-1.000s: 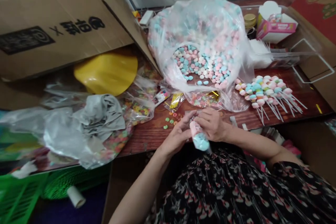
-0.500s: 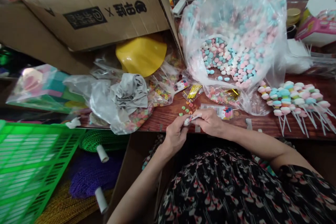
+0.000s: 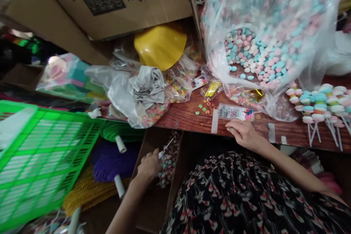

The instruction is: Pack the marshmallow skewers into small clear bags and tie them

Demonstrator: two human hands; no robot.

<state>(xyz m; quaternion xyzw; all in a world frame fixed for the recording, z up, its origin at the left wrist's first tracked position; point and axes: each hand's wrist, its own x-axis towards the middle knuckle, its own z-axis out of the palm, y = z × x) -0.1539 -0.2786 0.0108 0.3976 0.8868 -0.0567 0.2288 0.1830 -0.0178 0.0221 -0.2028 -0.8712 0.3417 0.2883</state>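
Observation:
My left hand is low on the left, over an open cardboard box below the table edge. Its fingers are closed round the end of a wrapped candy stick, whose thin white stick points up and right. Under it in the box lie many wrapped candy sticks in pink, blue and white. At the table's front edge my right hand has its fingers curled together, and nothing shows in them. Just beyond it lies a printed clear packet, with several loose ring candies to its left.
A large clear bag of pastel candies stands at the back. On the right lie candy skewers with white sticks. A cardboard carton, a yellow sheet and a grey cloth are at left, with a green basket below.
My hands were together at the table edge on a small wrapped piece. The left has moved down and left to the box with the candy stick; the right has moved apart, rightward. The view has shifted.

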